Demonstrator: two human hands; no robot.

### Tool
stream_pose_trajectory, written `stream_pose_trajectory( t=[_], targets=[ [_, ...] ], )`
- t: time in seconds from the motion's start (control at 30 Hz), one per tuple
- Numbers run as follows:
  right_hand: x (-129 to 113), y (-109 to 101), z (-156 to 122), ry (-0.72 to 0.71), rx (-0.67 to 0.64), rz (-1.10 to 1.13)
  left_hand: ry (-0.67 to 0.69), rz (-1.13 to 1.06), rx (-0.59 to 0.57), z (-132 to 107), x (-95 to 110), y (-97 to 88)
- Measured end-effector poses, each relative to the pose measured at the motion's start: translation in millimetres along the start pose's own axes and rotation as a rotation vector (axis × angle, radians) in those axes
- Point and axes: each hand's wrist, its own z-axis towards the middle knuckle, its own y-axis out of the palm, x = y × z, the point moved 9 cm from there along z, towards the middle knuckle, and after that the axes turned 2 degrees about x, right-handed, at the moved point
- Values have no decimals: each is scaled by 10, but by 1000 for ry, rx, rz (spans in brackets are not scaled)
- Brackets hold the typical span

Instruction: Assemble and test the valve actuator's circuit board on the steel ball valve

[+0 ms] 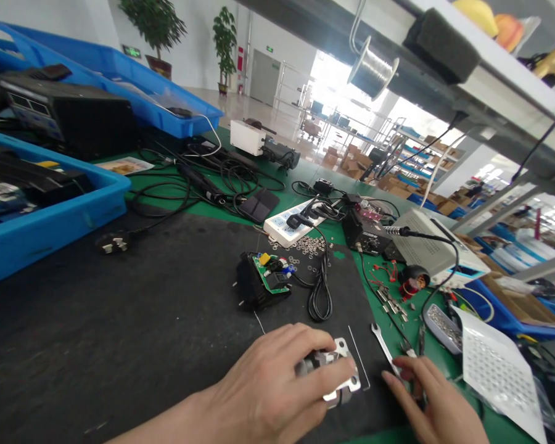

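Observation:
My left hand [287, 376] is closed around a metal part with a silvery plate [341, 348] that has holes in its corners. Its rounded body is mostly hidden by my fingers. At the right, the thumb and forefinger of my right hand [437, 398] pinch the lower end of an open-end wrench [383, 343], whose jaw points away from me. A thin bent hex key [358, 357] lies between the two hands on the black mat [166, 327]. Beyond my left hand sits a black housing [252, 287] with a green circuit board [272, 274] and a coiled black cord [321, 296].
Metal nuts or washers [309, 245] are scattered beside a white power strip [287, 225]. Blue bins [74, 213] line the left. A soldering station [367, 231], a beige instrument [432, 246], a tray of small parts [444, 327] and a white perforated sheet [502, 376] occupy the right.

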Motion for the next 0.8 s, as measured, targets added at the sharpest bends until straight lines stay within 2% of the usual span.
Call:
stream_pose_trajectory(
  t=[0.07, 0.17, 0.33, 0.5, 0.67, 0.8],
  targets=[
    [93, -5, -98, -24, 19, -110, 12, -31, -4, 7, -18, 6],
    [157, -2, -168, -14, 18, -191, 47, -69, 53, 7, -25, -8],
    [345, 148, -197, 92, -130, -134, 77, -108, 67, -3, -5, 6],
    [598, 326, -321, 268, -278, -74, 20, -187, 80, 21, -27, -29],
    [529, 329, -316, 325, -278, 171, -72, -252, 138, 51, -21, -82],
    [408, 182, -250, 305, -236, 174, -189, -313, 242, 68, -37, -77]
  ],
)
